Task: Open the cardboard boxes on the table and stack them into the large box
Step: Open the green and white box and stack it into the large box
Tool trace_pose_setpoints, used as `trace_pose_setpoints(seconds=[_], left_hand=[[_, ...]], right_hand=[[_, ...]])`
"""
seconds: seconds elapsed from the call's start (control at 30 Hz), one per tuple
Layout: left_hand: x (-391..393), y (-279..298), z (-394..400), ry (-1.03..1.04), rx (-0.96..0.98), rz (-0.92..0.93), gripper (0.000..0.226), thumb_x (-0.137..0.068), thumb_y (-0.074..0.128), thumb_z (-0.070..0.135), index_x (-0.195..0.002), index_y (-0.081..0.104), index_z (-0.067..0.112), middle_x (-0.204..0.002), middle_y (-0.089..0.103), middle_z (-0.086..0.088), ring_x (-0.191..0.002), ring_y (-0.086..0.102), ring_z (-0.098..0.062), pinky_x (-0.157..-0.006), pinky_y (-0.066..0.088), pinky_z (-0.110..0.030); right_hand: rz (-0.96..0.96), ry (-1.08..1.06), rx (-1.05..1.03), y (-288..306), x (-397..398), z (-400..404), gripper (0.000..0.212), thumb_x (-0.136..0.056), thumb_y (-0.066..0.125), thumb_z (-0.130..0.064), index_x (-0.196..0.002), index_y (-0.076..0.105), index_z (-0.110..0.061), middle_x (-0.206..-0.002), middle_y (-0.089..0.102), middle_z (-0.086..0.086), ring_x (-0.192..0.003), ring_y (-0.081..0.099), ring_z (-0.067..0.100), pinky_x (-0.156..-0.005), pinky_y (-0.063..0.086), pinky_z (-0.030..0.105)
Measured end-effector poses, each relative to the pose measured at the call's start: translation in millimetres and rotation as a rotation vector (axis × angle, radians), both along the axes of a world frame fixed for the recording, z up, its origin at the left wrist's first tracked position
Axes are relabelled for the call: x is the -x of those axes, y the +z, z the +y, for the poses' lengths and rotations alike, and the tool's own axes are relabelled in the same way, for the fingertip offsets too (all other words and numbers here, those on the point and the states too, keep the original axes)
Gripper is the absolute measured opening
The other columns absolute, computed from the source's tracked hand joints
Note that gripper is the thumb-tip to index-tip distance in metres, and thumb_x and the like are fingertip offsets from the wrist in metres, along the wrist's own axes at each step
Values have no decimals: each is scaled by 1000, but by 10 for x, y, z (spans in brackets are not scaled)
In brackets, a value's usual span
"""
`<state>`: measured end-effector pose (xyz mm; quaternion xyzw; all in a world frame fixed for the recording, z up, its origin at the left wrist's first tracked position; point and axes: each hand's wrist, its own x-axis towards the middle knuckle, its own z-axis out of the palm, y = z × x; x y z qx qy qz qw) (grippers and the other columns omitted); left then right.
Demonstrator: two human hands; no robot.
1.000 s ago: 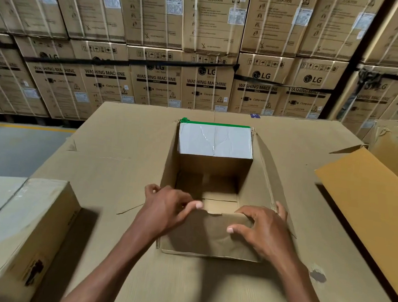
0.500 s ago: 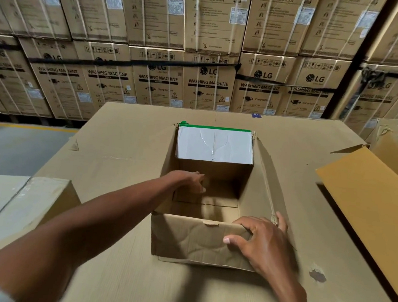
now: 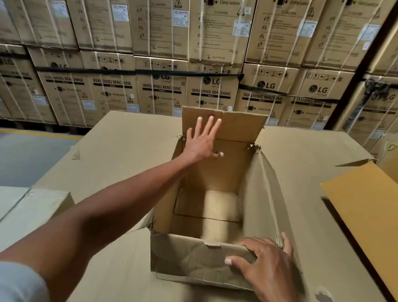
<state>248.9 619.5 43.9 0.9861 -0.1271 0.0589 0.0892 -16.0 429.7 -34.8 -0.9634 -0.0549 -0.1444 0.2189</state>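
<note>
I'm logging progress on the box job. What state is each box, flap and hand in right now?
small box: open on top, upright on the table, nothing seen inside
far flap: standing up
near flap: folded down outward
left hand: open, fingers spread flat against the far flap
right hand: gripping the box's near right corner
large box: at right, flap open
box at lower left: closed
</note>
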Motion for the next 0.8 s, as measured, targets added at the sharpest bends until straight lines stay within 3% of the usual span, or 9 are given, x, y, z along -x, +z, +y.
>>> trace_pose_setpoints(seconds=[0.1,0.2,0.33,0.43,0.63,0.7,0.8], left_hand=[[-396,-28,89,95,60,115,109,-85,69,54,-159,-7,30,-167,-17,-3,-151,-17,-38,-119,1,-63],[-587,-217,157,128,61,178,94,-82,73,53,-154,18,31,-165,12,-7,-151,7,-40,-118,11,-67],[-619,-413,140,155,21,185,77,-85,69,53,-147,34,23,-153,37,-11,-145,24,-37,-116,15,-65],[-640,-450,118,175,67,172,68,-88,67,51,-141,38,20,-150,39,-11,-144,24,-37,-116,17,-64],[-634,-351,199,115,150,254,77,-87,66,56,-151,32,30,-159,30,-8,-148,20,-35,-117,19,-63],[-528,-298,271,46,263,237,80,-87,67,55,-154,29,32,-162,25,-8,-148,21,-36,-116,24,-63],[-140,-192,459,-30,545,112,64,-91,65,49,-147,44,28,-156,35,-9,-142,33,-31,-114,33,-57]], right_hand=[[-32,2,-20,-61,-19,2,33,-61,60,-78,-72,61,-46,-69,56,-38,-80,48,-21,-117,14,43],[-47,5,-27,-114,-12,-5,32,-60,61,-77,-73,62,-48,-72,58,-37,-83,51,-21,-118,14,44],[-52,-10,-18,-149,-36,-4,35,-59,62,-78,-74,64,-46,-71,58,-36,-84,52,-20,-118,13,44],[-53,-19,-33,-154,-57,-3,36,-58,63,-77,-76,64,-45,-73,60,-35,-86,54,-19,-118,11,43],[6,-21,-29,-80,-43,-1,39,-59,58,-80,-77,65,-46,-76,62,-35,-89,53,-19,-119,6,39],[30,-17,-20,-45,-30,1,40,-60,57,-81,-78,64,-46,-78,62,-34,-89,53,-18,-119,5,38],[98,-12,11,7,-19,-8,45,-61,53,-83,-81,65,-45,-79,62,-32,-91,51,-17,-120,4,38]])
